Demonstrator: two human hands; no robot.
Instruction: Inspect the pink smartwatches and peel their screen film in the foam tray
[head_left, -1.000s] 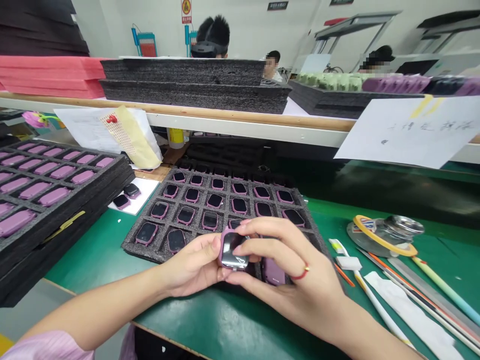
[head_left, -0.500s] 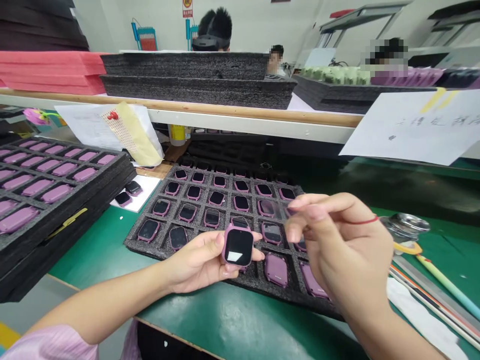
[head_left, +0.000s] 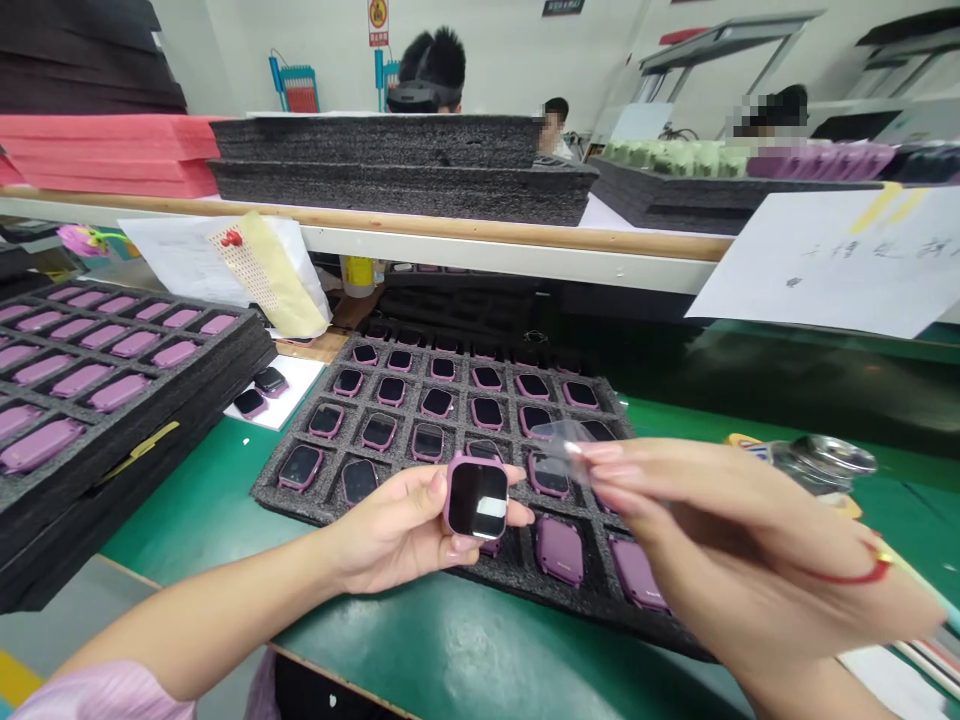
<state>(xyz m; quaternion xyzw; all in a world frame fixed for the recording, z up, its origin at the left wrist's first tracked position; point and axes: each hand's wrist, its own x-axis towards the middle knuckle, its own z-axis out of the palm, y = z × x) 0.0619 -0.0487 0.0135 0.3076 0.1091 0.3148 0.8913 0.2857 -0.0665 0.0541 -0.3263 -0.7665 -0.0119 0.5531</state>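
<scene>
Between the thumb and fingers of my left hand (head_left: 409,525) is a purple smartwatch body (head_left: 477,498), its dark screen facing up with a bright reflection on it. To its right, my right hand (head_left: 720,530) pinches a clear plastic film (head_left: 559,448) at its edge. The film hangs above the black foam tray (head_left: 465,420), apart from the watch. Rows of purple watch bodies lie in the tray's compartments, most with their screens up. In the near row, a watch (head_left: 559,550) shows its purple back. My right hand hides the tray's right part.
At left stands a foam tray stack (head_left: 217,400) holding purple watch bodies. Two watches lie on white paper (head_left: 300,380). A metal-topped container (head_left: 825,460) is at right on the green table (head_left: 390,650). A shelf (head_left: 525,255) with foam sheets crosses above; people are behind it.
My right hand has turned flatter and lowered a little, and the film it pinches has shifted with it. The watch in my left hand has tilted slightly, moving the screen's reflection.
</scene>
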